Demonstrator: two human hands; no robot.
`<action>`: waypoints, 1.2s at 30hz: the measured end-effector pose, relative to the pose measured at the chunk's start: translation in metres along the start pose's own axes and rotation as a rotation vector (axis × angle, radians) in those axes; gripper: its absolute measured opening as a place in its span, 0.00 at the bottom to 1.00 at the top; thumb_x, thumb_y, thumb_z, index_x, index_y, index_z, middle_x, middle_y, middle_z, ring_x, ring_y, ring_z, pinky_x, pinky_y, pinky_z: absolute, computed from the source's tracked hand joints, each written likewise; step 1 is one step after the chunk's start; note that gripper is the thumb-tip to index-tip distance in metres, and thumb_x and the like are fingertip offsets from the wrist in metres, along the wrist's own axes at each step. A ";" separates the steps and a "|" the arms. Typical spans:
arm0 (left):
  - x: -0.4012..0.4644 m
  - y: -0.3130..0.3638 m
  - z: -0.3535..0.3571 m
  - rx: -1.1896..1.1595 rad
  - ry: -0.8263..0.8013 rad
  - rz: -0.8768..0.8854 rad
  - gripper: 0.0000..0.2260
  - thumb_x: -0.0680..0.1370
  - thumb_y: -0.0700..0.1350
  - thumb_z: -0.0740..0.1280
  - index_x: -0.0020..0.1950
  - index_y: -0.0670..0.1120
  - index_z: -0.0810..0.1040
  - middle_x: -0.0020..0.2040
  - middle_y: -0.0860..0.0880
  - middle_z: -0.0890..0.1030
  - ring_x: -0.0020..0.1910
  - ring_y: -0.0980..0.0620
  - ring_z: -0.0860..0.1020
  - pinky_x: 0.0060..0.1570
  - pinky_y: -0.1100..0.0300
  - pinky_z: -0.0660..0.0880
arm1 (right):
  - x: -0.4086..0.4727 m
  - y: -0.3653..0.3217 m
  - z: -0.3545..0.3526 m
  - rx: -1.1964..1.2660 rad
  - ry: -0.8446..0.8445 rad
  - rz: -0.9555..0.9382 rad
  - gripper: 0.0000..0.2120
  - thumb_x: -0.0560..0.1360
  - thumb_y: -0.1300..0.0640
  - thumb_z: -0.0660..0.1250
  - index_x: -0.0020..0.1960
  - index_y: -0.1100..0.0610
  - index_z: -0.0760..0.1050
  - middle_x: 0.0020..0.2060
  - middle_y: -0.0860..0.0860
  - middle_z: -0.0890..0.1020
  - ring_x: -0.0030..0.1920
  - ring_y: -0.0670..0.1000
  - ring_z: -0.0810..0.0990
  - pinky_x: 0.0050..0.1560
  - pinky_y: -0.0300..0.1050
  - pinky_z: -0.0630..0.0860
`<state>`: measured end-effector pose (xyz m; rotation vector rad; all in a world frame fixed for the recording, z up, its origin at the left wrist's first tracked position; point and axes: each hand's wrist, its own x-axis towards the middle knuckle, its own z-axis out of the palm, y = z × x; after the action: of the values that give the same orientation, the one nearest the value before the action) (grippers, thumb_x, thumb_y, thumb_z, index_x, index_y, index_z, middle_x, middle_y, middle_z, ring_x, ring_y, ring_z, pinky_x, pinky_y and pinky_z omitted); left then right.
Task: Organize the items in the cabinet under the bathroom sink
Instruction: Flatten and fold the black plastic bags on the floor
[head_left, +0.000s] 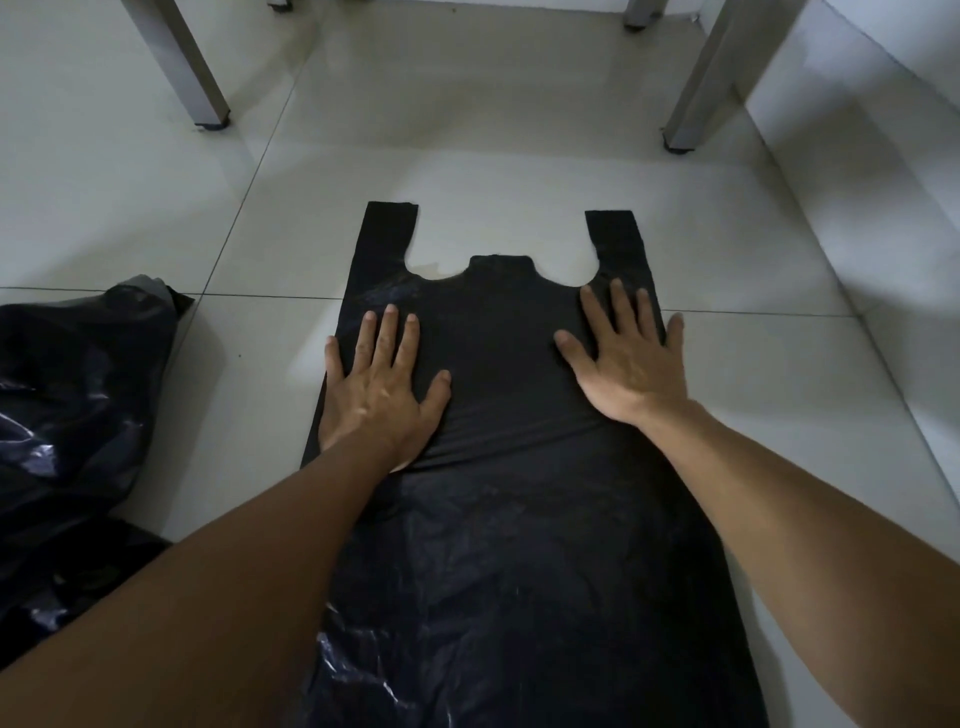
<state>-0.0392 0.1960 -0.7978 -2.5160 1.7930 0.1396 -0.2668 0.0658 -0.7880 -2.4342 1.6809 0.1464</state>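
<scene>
Black plastic bag (511, 467), the vest-handled kind, lies spread flat on the pale tiled floor (130, 208) through the middle of the frame, its two handle straps pointing toward the top and its bottom end running off the lower edge. Both hands press down on its upper part with fingers straight and spread: the left hand (376, 387) near the bag's left edge, little finger over onto the tile, and the right hand (626, 358) near the right edge below the right strap (neither grips anything). At the left edge of the frame sits a crumpled heap of black plastic (67, 415), apart from the flat bag. Grey metal legs (200, 73) stand at the upper left and upper right.
</scene>
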 end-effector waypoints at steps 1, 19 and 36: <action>0.000 0.000 0.000 -0.001 0.002 0.002 0.34 0.77 0.66 0.36 0.79 0.50 0.36 0.79 0.50 0.36 0.78 0.50 0.36 0.75 0.42 0.40 | 0.003 0.004 -0.003 -0.002 -0.017 0.014 0.35 0.77 0.29 0.38 0.80 0.42 0.40 0.80 0.48 0.40 0.79 0.55 0.38 0.76 0.66 0.39; -0.015 0.005 -0.015 -0.146 0.223 0.004 0.21 0.82 0.52 0.53 0.70 0.42 0.69 0.67 0.41 0.68 0.61 0.42 0.67 0.66 0.51 0.63 | -0.060 0.020 0.009 -0.067 -0.002 0.065 0.34 0.76 0.28 0.35 0.79 0.39 0.37 0.80 0.50 0.40 0.79 0.57 0.38 0.75 0.67 0.40; -0.120 0.033 -0.011 -0.040 -0.076 0.176 0.30 0.82 0.60 0.45 0.80 0.51 0.42 0.80 0.48 0.40 0.78 0.48 0.38 0.74 0.39 0.39 | -0.158 -0.044 0.025 0.035 -0.001 -0.107 0.31 0.80 0.36 0.42 0.80 0.43 0.39 0.80 0.50 0.42 0.79 0.58 0.39 0.75 0.67 0.39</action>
<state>-0.1086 0.2975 -0.7741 -2.3400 1.9976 0.2771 -0.2814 0.2305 -0.7797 -2.4912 1.5348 0.1025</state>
